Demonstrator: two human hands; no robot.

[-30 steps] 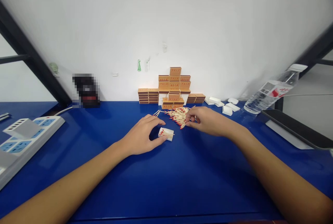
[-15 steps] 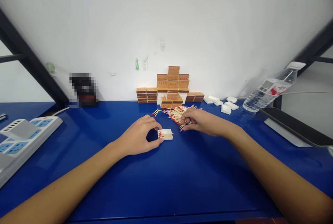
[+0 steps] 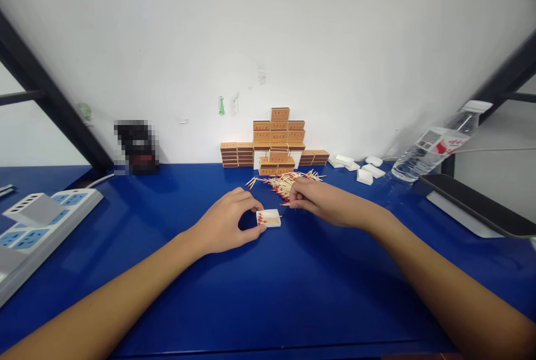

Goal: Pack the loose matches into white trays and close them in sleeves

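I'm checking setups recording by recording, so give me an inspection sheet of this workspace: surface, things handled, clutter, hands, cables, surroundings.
Surface: glossy blue tabletop.
Things handled: white matchbox tray holding red-tipped matches; loose match pile beyond it.
Clutter: stacked matchboxes, more white trays, clear water bottle, power strip with charger, flat black object.
Hands: left hand, thumb and forefinger at the tray; right hand pinches one match.
Cables: white cable at the power strip; thin white cable behind the bottle.
Surroundings: marked white wall, black metal frame.
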